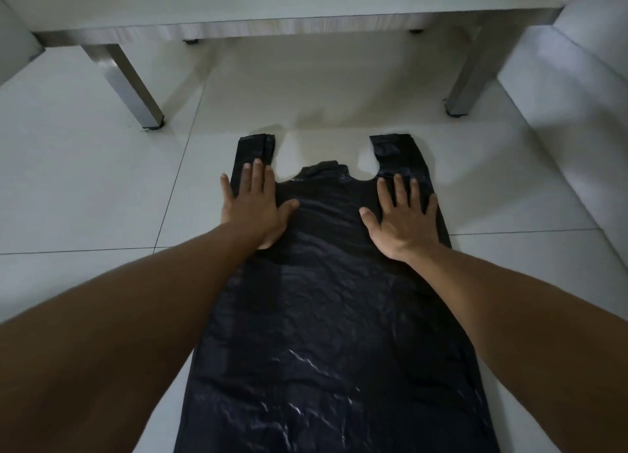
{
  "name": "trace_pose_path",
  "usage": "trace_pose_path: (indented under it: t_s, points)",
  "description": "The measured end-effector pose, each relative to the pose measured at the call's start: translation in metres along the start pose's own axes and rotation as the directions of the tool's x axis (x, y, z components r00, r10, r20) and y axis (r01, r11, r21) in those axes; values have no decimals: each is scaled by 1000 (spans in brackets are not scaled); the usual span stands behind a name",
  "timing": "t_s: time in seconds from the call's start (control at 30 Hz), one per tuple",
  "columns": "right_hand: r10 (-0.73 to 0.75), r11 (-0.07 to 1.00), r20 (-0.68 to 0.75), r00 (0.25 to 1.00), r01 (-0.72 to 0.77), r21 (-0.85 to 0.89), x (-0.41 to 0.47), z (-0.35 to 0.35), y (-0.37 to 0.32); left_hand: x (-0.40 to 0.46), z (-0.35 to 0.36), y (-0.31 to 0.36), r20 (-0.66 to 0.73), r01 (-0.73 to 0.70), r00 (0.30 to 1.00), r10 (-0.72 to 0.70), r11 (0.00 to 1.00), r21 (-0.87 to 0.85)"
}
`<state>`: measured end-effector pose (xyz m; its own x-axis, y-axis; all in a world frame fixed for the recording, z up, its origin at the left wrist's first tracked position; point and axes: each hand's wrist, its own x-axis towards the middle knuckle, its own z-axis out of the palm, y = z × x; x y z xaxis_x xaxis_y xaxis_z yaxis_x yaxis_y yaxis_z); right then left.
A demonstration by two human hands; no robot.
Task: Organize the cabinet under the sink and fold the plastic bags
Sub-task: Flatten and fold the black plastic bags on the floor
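Note:
A large black plastic bag [326,316] lies flat on the white tiled floor, its two handles pointing away from me toward the table. My left hand [253,204] presses palm-down on the bag's upper left, fingers spread over the base of the left handle. On the upper right my right hand [401,215] lies flat as well, fingers apart, just below the right handle. Neither hand grips anything. The bag's lower edge runs out of view at the bottom.
A low table [306,14] with metal legs [136,89] [469,75] stands just beyond the bag's handles. Pale upholstered furniture [584,89] flanks the right side and another piece sits at the far left. White floor tiles [102,187] surround the bag.

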<state>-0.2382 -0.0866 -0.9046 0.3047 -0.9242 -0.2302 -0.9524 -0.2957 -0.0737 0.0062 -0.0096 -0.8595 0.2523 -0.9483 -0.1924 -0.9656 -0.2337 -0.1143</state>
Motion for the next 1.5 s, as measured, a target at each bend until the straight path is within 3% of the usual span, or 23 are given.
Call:
trace_pose_path:
  t_s: [0.13, 0.23, 0.33, 0.4, 0.5, 0.53, 0.6, 0.8, 0.9, 0.97, 1.07, 1.23, 1.4, 1.5]
  points:
    - [9, 991, 119, 993, -25, 134, -2, -21, 2, -59, 5, 20, 14, -84, 996, 85, 994, -73]
    - [-37, 988, -14, 999, 39, 149, -33, -21, -14, -93, 22, 18, -17, -61, 998, 60, 990, -126]
    - [-108, 984, -89, 990, 119, 131, -77, -5, -31, -115, 44, 9, -66, 51, 996, -67, 973, -226]
    - [12, 984, -105, 994, 8, 180, -96, -1, -26, -123, 52, 6, -72, 184, 972, -223, 916, -357]
    - [326, 893, -80, 942, -279, 354, -110, -10, -4, -124, 53, 3, 3, 399, 870, -493, 701, -591]
    - [384, 864, -78, 920, -328, 382, -111, -14, 3, -122, 51, 2, 37, 443, 839, -543, 643, -625]
    - [427, 834, -60, 902, -367, 412, -111, -19, 13, -117, 48, -2, 58, 466, 825, -562, 619, -632]
    - [303, 867, -36, 952, -260, 426, -111, -27, 16, -116, 38, 6, 49, 367, 899, -435, 685, -629]
    - [238, 947, -146, 960, -196, 257, -121, -21, 13, -120, 36, 7, 26, 330, 914, -405, 707, -625]
    - [73, 993, -212, 975, -50, 110, -131, -11, 9, -126, 36, 7, 8, 295, 931, -365, 741, -603]
    - [-90, 996, -88, 992, 90, -5, -144, 9, 5, -143, 44, 9, -79, 141, 974, -211, 843, -519]
    - [-60, 995, -14, 998, 58, -77, -159, 32, 18, -170, 75, 4, -33, -102, 995, 97, 966, -239]
    - [-18, 996, 17, 1000, 19, -88, -161, 27, 14, -171, 75, 2, -2, -102, 995, 103, 985, -140]
    - [-82, 992, -3, 997, 82, -94, -186, 25, 4, -183, 64, 8, -90, -142, 987, 131, 982, -127]
